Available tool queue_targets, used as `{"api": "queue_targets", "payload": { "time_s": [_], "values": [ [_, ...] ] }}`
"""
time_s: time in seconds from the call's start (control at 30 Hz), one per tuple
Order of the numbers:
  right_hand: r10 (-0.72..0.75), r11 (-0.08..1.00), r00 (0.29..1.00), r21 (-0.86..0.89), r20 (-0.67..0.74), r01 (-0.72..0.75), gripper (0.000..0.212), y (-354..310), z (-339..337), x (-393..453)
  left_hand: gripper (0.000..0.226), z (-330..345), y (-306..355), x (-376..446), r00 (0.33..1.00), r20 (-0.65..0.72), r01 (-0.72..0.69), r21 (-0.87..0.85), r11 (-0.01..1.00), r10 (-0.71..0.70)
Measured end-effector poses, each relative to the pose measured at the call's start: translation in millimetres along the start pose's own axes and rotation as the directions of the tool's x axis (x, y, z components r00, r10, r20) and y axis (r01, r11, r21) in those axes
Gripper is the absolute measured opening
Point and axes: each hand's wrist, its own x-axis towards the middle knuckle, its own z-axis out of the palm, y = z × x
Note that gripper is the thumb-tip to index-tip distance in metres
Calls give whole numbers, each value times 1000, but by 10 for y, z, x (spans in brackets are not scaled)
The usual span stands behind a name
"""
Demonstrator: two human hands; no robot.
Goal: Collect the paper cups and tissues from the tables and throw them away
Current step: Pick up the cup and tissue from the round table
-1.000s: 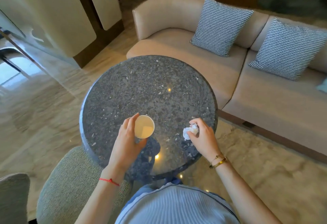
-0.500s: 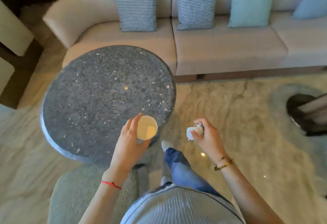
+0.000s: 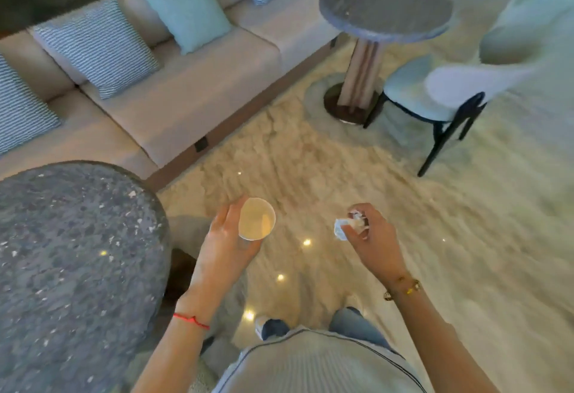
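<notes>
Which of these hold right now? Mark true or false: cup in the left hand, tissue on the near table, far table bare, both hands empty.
1. The left hand holds the cup. True.
2. The tissue lies on the near table. False: the right hand grips it over the floor.
3. The far table shows nothing on top. True, though the view is blurred.
4. Both hands are empty. False: each holds one item.

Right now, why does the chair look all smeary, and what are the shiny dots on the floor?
In the head view, the chair smears from motion blur; the paper cup and tissue stay fairly sharp; the dots are light reflections on the glossy floor.
</notes>
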Motion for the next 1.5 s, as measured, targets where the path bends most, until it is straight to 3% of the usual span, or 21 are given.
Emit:
{"api": "queue_targets", "payload": {
  "time_s": [0.2, 0.53, 0.97, 1.2, 1.5],
  "values": [
    [180, 983, 959, 0, -217, -184, 24, 732, -903, -544, 78, 860, 936, 238, 947, 189, -248, -75, 966, 258],
    [402, 902, 766, 70, -501, -427, 25, 2114, -2771, -1475, 80, 2606, 3029, 171, 727, 364, -537, -226, 813, 582],
    [584, 762, 479, 238, -655, -603, 30, 3461, -4069, -1850, 75, 4197, 4835, 340, 480, 547, -633, -326, 703, 686],
    [617, 719, 384, 294, -687, -629, 31, 4296, -4897, -1492, 74, 5271, 5900, 803, 406, 563, -659, -366, 657, 720],
    [581, 690, 237, 316, -779, -652, 30, 5288, -6480, -862, 71, 6540, 7777, 1480, 187, 554, -734, -470, 490, 811]
  ]
}}
